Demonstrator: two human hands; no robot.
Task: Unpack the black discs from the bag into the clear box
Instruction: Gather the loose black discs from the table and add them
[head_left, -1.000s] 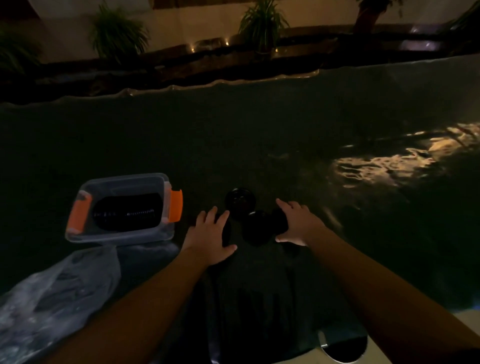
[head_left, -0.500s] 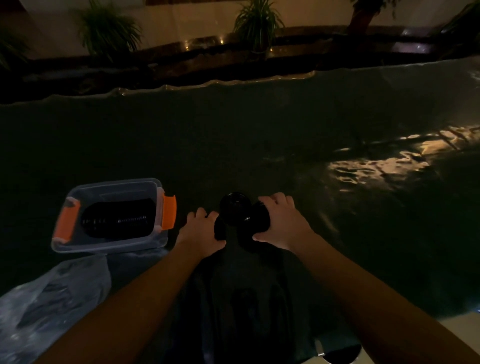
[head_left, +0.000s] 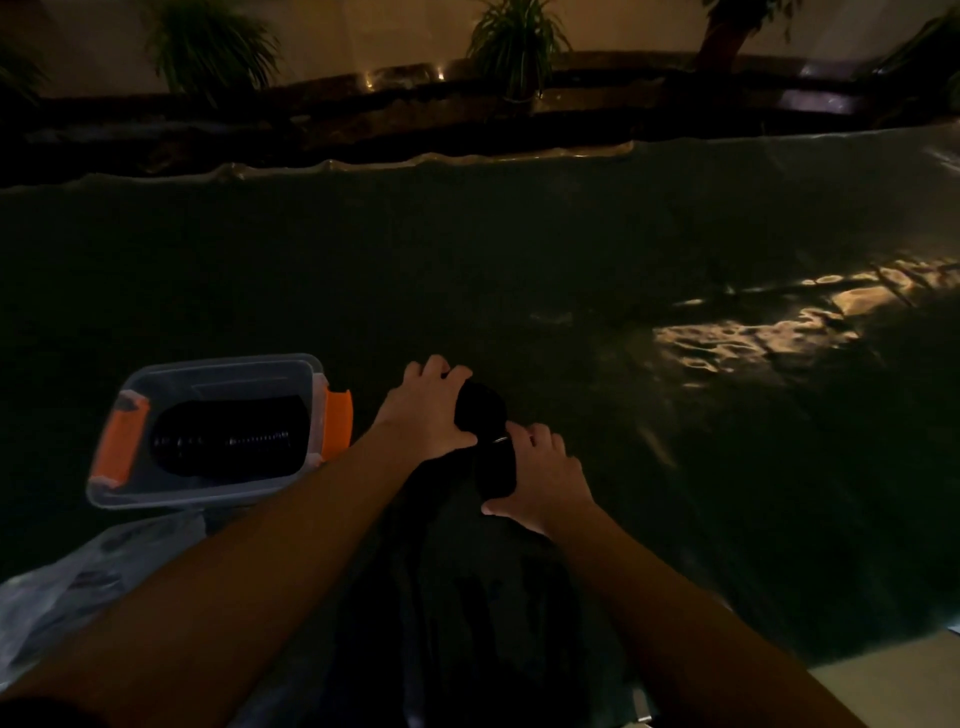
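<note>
Discs: black discs look rigid, smooth, likely slippery; grip by rims.
Left hand: fingers curled on far disc.
Right hand: holding near disc.
Clear box: left, part-filled.

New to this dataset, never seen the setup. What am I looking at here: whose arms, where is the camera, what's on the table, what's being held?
There is no machine: a person works with two bare hands, and the single camera sits on their head, looking forward and down. The picture is very dim.

The left hand and the right hand are both closed around black discs in the middle of the dark cloth covering the table. How many discs each grip holds is too dark to tell.

To the left stands the clear box with orange latches, open, with a dark row of discs already inside. In front of it, near the left forearm, lies a crumpled clear plastic bag. Potted plants line the far ledge.
</note>
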